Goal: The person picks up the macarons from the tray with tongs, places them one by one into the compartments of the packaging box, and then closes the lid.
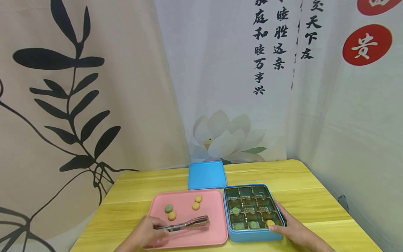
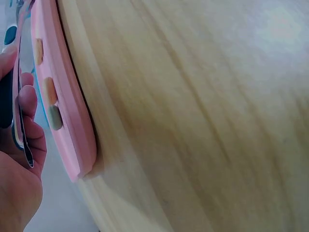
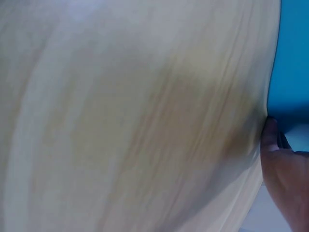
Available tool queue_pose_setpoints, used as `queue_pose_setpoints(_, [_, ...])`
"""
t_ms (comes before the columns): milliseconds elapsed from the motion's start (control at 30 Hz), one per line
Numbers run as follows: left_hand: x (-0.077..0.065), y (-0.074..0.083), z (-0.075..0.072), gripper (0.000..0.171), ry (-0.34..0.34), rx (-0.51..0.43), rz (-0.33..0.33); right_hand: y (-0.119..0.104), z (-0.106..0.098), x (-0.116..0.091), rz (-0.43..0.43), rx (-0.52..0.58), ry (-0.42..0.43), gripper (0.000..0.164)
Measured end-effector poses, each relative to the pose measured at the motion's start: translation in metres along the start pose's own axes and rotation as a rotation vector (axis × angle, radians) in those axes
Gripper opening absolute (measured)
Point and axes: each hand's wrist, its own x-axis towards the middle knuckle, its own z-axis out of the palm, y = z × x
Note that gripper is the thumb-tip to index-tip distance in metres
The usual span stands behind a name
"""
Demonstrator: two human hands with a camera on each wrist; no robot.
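Note:
My left hand (image 1: 148,231) grips metal tongs (image 1: 197,220) with dark handles, held low over the pink tray (image 1: 214,234). The tips of the tongs point right, and no cookie shows between them. On the tray lie a green cookie (image 1: 168,208) touching a yellow cookie (image 1: 171,216), and a pair of yellow cookies (image 1: 196,203) farther back. My right hand (image 1: 292,227) holds the front right corner of a blue box (image 1: 252,236), thumb at the front rim, fingers along the side. In its divided insert sit several cookies: green ones at left and front middle, a yellow one at front right.
A blue lid (image 1: 207,175) lies flat behind the tray, near the back edge of the wood-grain table (image 1: 267,171). The box stands right beside the tray. Printed curtains (image 1: 220,87) hang behind and to the sides.

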Motion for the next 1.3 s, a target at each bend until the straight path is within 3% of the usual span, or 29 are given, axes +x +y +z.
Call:
queue_pose_setpoints(233, [0.007,0.004,-0.003,0.011,0.033,0.045,0.066,-0.001,0.000,-0.001,0.006,0.001,0.010,0.096])
queue_pose_setpoints(467, [0.017,0.015,-0.003,0.018,0.052,-0.004,0.057,0.002,0.001,0.001,0.008,0.020,-0.001,0.094])
queue_pose_setpoints(667, [0.031,0.025,0.000,0.017,0.067,0.023,0.082,0.011,-0.002,0.006,0.009,0.032,-0.012,0.096])
queue_pose_setpoints(967, [0.055,0.049,0.012,0.014,0.072,-0.016,0.108,0.003,0.000,0.002,0.001,0.035,-0.019,0.097])
queue_pose_setpoints(1200, [0.074,0.068,0.028,0.013,0.083,-0.060,0.091,-0.001,0.002,-0.001,0.008,0.008,0.008,0.096])
queue_pose_setpoints(1300, [0.081,0.074,0.036,0.011,0.080,-0.051,0.112,-0.002,0.003,-0.002,-0.002,0.005,0.010,0.096])
